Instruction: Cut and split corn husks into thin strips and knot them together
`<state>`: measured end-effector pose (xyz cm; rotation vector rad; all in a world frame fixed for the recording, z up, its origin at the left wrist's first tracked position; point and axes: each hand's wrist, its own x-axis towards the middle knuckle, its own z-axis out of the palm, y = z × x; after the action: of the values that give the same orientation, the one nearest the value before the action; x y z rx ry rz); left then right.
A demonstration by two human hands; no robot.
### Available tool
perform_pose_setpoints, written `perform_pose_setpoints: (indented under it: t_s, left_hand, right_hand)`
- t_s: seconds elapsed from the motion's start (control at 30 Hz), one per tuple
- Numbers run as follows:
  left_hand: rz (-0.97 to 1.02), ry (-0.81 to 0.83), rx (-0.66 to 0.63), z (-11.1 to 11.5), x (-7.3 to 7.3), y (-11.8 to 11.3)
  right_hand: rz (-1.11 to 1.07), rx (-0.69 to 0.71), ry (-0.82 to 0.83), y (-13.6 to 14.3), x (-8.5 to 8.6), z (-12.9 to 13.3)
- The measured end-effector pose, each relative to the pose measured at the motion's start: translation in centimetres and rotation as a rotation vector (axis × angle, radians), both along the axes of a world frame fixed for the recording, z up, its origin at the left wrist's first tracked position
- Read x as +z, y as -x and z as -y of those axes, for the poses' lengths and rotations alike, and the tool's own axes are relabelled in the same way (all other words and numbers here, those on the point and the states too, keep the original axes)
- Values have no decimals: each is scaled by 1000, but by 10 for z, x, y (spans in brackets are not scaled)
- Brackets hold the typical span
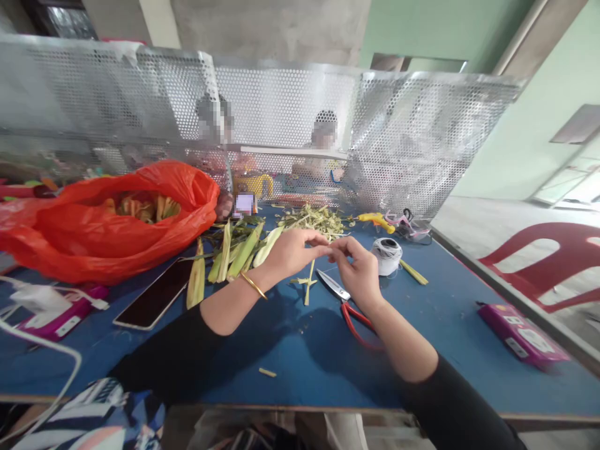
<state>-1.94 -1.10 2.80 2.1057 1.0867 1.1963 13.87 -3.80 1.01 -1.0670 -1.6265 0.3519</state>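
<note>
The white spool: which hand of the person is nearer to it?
Right. The right hand is close beside the spool, on its left in the picture; the left hand is farther left.

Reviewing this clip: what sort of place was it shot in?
Probably a shared craft workroom: red-handled scissors and a spool of white thread are on the blue worktable, and people show through the perforated metal screen.
</note>
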Motion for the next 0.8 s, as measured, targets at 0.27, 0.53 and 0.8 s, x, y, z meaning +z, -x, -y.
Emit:
perform_pose_setpoints:
  t_s: [0.27,0.53,0.8]
  left_hand:
    - [243,393,-167,-14,-12,-6]
    - [541,635,77,-25,-1,9]
    - [673,799,112,-31,-2,13]
  right_hand:
    - [102,-74,74,-1,-8,-6]
    - [597,1,276,-48,16,3]
    - [1037,-155,629,-62,-19,55]
